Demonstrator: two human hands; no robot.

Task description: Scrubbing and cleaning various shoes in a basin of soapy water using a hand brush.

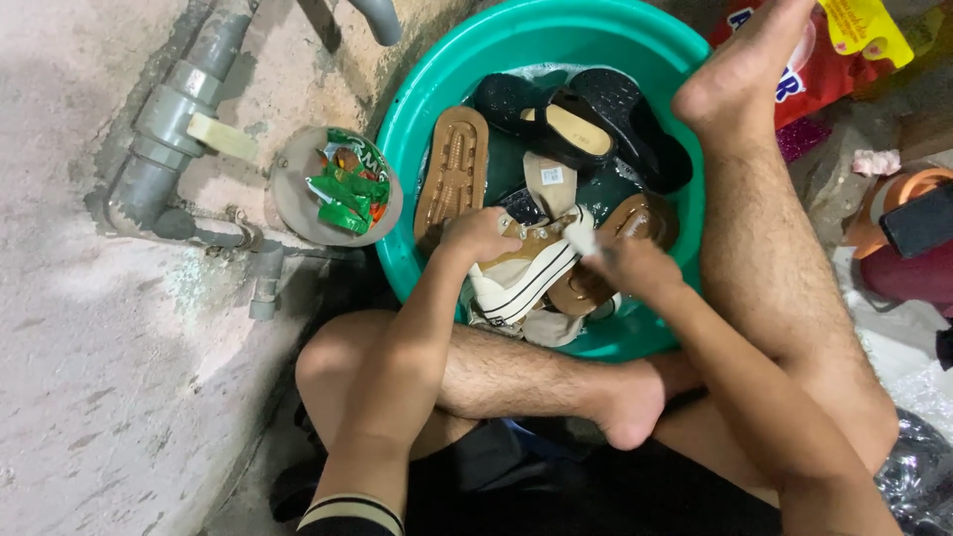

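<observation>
My left hand (475, 236) grips the top of a white sneaker with dark stripes (521, 278) over a green plastic basin (417, 119). My right hand (630, 266) is closed on a small pale brush or sponge (581, 238) pressed against the sneaker's upper. The basin holds water and several other shoes: a tan sole turned up (453, 174), black sandals (596, 114) and a brown sandal (635, 223). My bare legs fold around the basin's near side.
Grey pipes with a valve (174, 119) run along the concrete wall at left. A round lid with green wrappers (342, 189) lies beside the basin. A red detergent bag (824, 60) sits at top right, and an orange object (908, 213) is at the right.
</observation>
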